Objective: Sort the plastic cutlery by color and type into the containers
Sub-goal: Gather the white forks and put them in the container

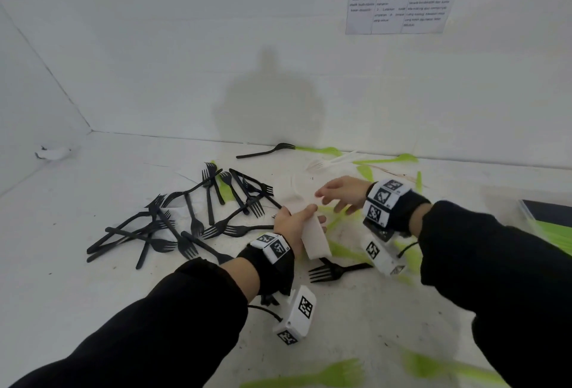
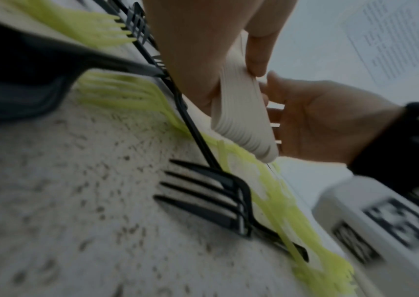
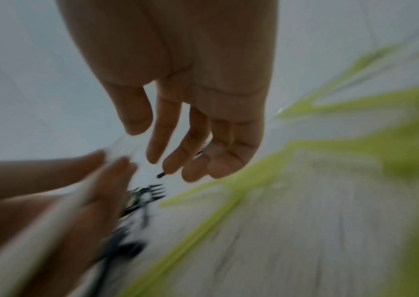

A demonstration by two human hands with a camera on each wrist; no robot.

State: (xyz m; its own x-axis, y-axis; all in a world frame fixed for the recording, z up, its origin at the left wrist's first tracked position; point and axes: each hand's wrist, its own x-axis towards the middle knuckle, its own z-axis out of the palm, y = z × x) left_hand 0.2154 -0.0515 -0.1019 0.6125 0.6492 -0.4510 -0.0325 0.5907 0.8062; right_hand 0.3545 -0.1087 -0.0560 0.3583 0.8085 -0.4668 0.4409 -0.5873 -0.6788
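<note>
Near the middle of the counter (image 1: 77, 295), your left hand (image 1: 292, 220) grips a stack of white cutlery (image 1: 315, 237) — thumb on one side, fingers curled round the other — with its lower end just above a black fork (image 1: 335, 270). Your right hand (image 1: 343, 194) hovers beside the top of the stack, fingers loosely spread and holding nothing; whether they touch it is unclear. Black forks (image 1: 185, 217) lie tangled to the left, green cutlery (image 1: 343, 250) is scattered under and right of your hands, and a container (image 1: 544, 220) with green pieces sits at the right edge.
</note>
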